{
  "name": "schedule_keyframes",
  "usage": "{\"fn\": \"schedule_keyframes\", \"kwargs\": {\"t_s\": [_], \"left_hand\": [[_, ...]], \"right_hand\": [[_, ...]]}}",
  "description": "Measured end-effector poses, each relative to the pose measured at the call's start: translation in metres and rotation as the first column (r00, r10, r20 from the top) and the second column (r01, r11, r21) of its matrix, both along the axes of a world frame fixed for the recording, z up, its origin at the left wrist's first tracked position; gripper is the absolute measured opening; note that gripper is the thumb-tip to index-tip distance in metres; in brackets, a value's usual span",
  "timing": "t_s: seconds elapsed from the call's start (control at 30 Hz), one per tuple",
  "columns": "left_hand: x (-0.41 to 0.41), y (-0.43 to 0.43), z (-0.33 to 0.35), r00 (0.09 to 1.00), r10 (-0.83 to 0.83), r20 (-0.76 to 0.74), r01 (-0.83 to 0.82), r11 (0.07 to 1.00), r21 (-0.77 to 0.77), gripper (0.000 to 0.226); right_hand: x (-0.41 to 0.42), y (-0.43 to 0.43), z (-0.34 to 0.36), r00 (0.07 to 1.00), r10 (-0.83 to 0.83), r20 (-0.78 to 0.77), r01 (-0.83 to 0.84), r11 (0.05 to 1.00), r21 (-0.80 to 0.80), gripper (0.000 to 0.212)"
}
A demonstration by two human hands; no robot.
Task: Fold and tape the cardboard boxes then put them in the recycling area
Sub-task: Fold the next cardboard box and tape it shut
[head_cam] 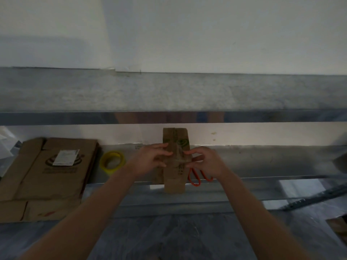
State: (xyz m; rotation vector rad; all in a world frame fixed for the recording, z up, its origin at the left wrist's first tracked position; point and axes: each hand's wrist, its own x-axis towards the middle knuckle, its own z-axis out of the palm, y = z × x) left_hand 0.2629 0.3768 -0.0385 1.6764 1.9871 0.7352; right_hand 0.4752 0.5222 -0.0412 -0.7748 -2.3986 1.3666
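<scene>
A narrow folded cardboard box (175, 182) with a green logo lies on the metal shelf, its near end sticking out over the shelf's front edge. A strip of clear tape (179, 160) crosses its middle. My left hand (148, 160) holds the box's left edge, with fingers over the top and thumb below. My right hand (206, 162) pinches the right edge where the tape ends. Orange-handled scissors (195, 180) lie just under my right hand, partly hidden by it.
A yellow tape roll (112, 161) lies left of the box. Further left sits a stack of flattened cardboard boxes (47, 177) with a white label. A metal upper shelf (169, 117) runs across above. The floor (169, 237) below is grey.
</scene>
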Motion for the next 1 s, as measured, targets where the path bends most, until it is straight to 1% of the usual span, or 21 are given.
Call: {"fn": "schedule_keyframes", "kwargs": {"t_s": [0.07,0.13,0.2,0.33,0.4,0.43,0.5,0.53,0.57,0.6,0.63,0.67,0.7,0.73,0.77,0.8,0.83,0.9,0.93,0.97,1.0], "left_hand": [[0.000,0.002,-0.005,1.000,0.015,0.005,-0.015,1.000,0.010,0.050],[0.007,0.001,-0.011,0.995,0.094,0.036,-0.097,0.993,0.072,0.046],[0.018,-0.003,-0.019,0.977,0.183,0.112,-0.196,0.973,0.125,0.044],[0.037,-0.006,-0.027,0.952,0.274,0.136,-0.298,0.930,0.214,0.035],[0.042,-0.006,-0.025,0.933,0.306,0.188,-0.342,0.916,0.211,0.033],[0.043,-0.007,-0.022,0.923,0.312,0.225,-0.357,0.914,0.195,0.033],[0.044,-0.008,-0.016,0.917,0.313,0.247,-0.356,0.922,0.155,0.040],[0.045,-0.008,-0.014,0.921,0.311,0.233,-0.345,0.930,0.125,0.048],[0.046,-0.006,-0.011,0.923,0.314,0.222,-0.339,0.938,0.080,0.056],[0.049,-0.004,-0.008,0.924,0.317,0.213,-0.330,0.943,0.028,0.062],[0.054,-0.003,-0.006,0.927,0.314,0.207,-0.318,0.948,-0.015,0.064],[0.057,-0.002,-0.006,0.926,0.310,0.215,-0.309,0.950,-0.040,0.063],[0.059,-0.002,-0.006,0.918,0.317,0.239,-0.314,0.948,-0.050,0.061],[0.061,-0.004,-0.006,0.903,0.331,0.275,-0.331,0.942,-0.046,0.060],[0.063,-0.008,-0.007,0.884,0.351,0.310,-0.358,0.933,-0.036,0.060],[0.065,-0.011,-0.008,0.864,0.372,0.338,-0.388,0.921,-0.021,0.058],[0.067,-0.016,-0.009,0.848,0.391,0.358,-0.417,0.909,-0.005,0.056],[0.074,-0.023,-0.011,0.807,0.435,0.401,-0.484,0.874,0.027,0.049],[0.078,-0.027,-0.012,0.773,0.456,0.441,-0.524,0.851,0.039,0.047],[0.082,-0.032,-0.013,0.735,0.465,0.493,-0.557,0.829,0.050,0.046],[0.085,-0.037,-0.015,0.694,0.459,0.555,-0.584,0.809,0.063,0.046]], "right_hand": [[-0.002,-0.007,-0.006,0.997,-0.064,-0.037,0.067,0.996,0.065,0.036],[-0.002,-0.015,-0.011,0.990,-0.130,-0.059,0.137,0.983,0.125,0.035],[-0.001,-0.019,-0.014,0.984,-0.168,-0.051,0.172,0.980,0.101,0.036],[-0.002,-0.026,-0.015,0.976,-0.218,-0.028,0.219,0.974,0.057,0.035],[-0.004,-0.029,-0.014,0.966,-0.257,-0.017,0.258,0.965,0.048,0.032],[-0.004,-0.030,-0.015,0.968,-0.251,-0.024,0.251,0.968,-0.017,0.029],[-0.001,-0.036,-0.014,0.964,-0.249,-0.087,0.217,0.936,-0.276,0.022],[0.000,-0.039,-0.015,0.949,-0.294,-0.113,0.236,0.901,-0.364,0.024],[-0.002,-0.044,-0.016,0.922,-0.372,-0.108,0.301,0.864,-0.404,0.031],[-0.005,-0.050,-0.019,0.881,-0.467,-0.072,0.391,0.807,-0.442,0.043],[-0.009,-0.057,-0.021,0.826,-0.563,-0.007,0.485,0.718,-0.500,0.056],[-0.014,-0.063,-0.022,0.775,-0.627,0.082,0.546,0.599,-0.585,0.065],[-0.018,-0.069,-0.024,0.749,-0.640,0.173,0.560,0.473,-0.680,0.068],[-0.020,-0.075,-0.024,0.754,-0.614,0.233,0.526,0.352,-0.774,0.066],[-0.020,-0.080,-0.025,0.774,-0.582,0.249,0.456,0.239,-0.858,0.064],[-0.020,-0.083,-0.027,0.775,-0.587,0.232,0.379,0.138,-0.915,0.061],[-0.019,-0.085,-0.028,0.748,-0.629,0.210,0.324,0.071,-0.943,0.056],[-0.019,-0.087,-0.030,0.683,-0.701,0.203,0.307,0.024,-0.951,0.041],[-0.020,-0.091,-0.029,0.679,-0.708,0.194,0.298,0.024,-0.954,0.040],[-0.022,-0.094,-0.029,0.708,-0.685,0.169,0.268,0.040,-0.963,0.046],[-0.023,-0.097,-0.027,0.758,-0.635,0.147,0.232,0.052,-0.971,0.052]]}}
